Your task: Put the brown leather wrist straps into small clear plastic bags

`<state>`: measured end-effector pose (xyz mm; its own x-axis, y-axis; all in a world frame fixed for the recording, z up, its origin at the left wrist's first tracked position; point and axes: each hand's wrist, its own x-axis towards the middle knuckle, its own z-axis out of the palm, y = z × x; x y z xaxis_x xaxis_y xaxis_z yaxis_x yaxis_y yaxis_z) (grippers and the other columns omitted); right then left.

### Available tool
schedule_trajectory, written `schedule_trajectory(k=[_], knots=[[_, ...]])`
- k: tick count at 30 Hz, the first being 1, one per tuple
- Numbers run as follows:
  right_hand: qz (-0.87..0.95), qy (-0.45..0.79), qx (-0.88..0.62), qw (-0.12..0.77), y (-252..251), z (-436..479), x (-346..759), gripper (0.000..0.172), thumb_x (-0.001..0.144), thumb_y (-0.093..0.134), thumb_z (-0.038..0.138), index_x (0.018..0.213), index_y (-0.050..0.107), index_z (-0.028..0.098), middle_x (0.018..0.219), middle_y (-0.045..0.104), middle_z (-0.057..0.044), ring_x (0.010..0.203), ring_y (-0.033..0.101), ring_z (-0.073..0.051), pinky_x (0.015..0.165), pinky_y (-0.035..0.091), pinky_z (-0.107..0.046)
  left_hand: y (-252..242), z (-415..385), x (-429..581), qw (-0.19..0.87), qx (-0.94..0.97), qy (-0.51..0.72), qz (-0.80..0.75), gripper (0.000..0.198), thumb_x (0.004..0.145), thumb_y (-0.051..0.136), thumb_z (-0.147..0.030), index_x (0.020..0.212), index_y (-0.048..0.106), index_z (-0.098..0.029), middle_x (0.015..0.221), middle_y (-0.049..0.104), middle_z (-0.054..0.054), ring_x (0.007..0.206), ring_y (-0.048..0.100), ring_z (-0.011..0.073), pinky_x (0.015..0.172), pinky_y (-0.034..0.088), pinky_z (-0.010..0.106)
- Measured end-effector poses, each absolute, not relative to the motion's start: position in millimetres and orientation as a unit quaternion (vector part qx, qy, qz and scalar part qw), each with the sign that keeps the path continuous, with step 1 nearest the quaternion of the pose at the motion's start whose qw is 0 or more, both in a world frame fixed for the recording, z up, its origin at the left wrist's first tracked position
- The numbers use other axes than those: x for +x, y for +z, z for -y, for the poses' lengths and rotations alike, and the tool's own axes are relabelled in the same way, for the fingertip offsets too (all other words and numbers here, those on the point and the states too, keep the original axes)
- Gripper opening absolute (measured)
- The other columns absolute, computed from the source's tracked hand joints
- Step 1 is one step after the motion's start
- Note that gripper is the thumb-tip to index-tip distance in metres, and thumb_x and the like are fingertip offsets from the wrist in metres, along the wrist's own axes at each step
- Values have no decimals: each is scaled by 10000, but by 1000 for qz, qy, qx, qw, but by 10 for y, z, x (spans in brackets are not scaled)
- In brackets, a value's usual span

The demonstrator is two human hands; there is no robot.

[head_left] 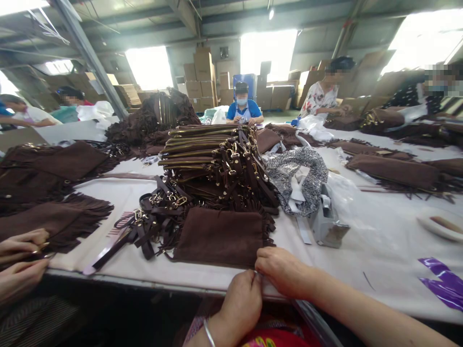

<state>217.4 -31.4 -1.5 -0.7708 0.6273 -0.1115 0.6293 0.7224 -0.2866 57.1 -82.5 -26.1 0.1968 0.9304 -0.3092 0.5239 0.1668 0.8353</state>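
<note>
A flat brown suede bag (220,236) with fringe along its right side lies at the table's near edge. Just below it, at its lower right corner, my left hand (240,301) and my right hand (284,270) meet with fingers curled and pinched together. What they pinch is hidden, possibly the bag's edge or the white table cover. A silver bangle sits on my left wrist. Behind the bag stands a tall stack of brown bags with brass zips (213,154), and a tangle of dark straps with brass clasps (152,217) lies to its left.
A grey tape dispenser (327,221) and a patterned cloth (298,178) sit right of the stack. More fringed bags (47,217) lie at left, where another person's hands (20,260) work. Several people sit round the white table (379,250). Purple film (443,282) lies at right.
</note>
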Motion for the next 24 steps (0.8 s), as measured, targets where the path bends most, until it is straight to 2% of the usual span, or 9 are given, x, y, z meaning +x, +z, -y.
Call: schedule_trajectory(k=[2, 4, 9, 13, 16, 20, 24], knots=[[-933, -133, 335, -10, -83, 353, 2204, 109, 761, 571, 121, 830, 641, 168, 868, 644, -64, 796, 573, -200, 708, 421, -297, -249, 796, 580, 557, 553, 173, -595, 380, 882, 371, -392, 632, 576, -192, 516, 585, 40, 497, 555, 184, 518, 387, 287], [-933, -124, 335, -36, -143, 384, 2243, 81, 782, 578, 140, 838, 621, 178, 884, 636, -54, 803, 558, -195, 724, 415, -301, -240, 765, 592, 630, 481, 150, -592, 362, 866, 376, -379, 594, 532, -197, 421, 468, -14, 363, 435, 134, 420, 319, 254], [-934, -89, 334, -89, -230, 452, 2308, 18, 848, 574, 189, 844, 591, 194, 904, 623, -39, 824, 527, -191, 750, 403, -313, -220, 712, 585, 739, 314, 187, -566, 130, 788, 477, -301, 722, 516, -195, 521, 378, -82, 357, 208, 44, 354, 116, 175], [-939, -57, 307, -140, -278, 488, 2316, 147, 899, 546, 321, 840, 592, 194, 851, 608, -40, 781, 499, -191, 735, 403, -332, -224, 688, 516, 829, 187, 169, -499, 122, 745, 489, -294, 721, 514, -178, 515, 290, -105, 373, 100, 25, 358, 66, 158], [-939, -54, 292, -171, -286, 503, 2323, 166, 923, 520, 314, 858, 607, 188, 822, 607, -45, 744, 498, -183, 705, 414, -328, -241, 695, 478, 868, 108, 182, -450, 174, 775, 446, -309, 731, 517, -156, 519, 242, -114, 389, 58, 23, 358, 49, 146], [-927, -94, 296, -213, -247, 589, 2357, 157, 930, 504, 233, 1008, 627, 175, 879, 639, -74, 798, 557, -185, 744, 462, -324, -295, 768, 499, 838, 171, 234, -462, 232, 853, 463, -385, 805, 529, -168, 526, 286, -110, 390, 96, 27, 362, 66, 157], [-894, -109, 339, -271, -138, 731, 2557, 308, 896, 450, 99, 1145, 615, 176, 1023, 664, -104, 914, 607, -193, 817, 508, -324, -367, 846, 552, 803, 230, 257, -486, 281, 864, 475, -459, 857, 535, -185, 543, 316, -108, 390, 135, 32, 372, 85, 176]])
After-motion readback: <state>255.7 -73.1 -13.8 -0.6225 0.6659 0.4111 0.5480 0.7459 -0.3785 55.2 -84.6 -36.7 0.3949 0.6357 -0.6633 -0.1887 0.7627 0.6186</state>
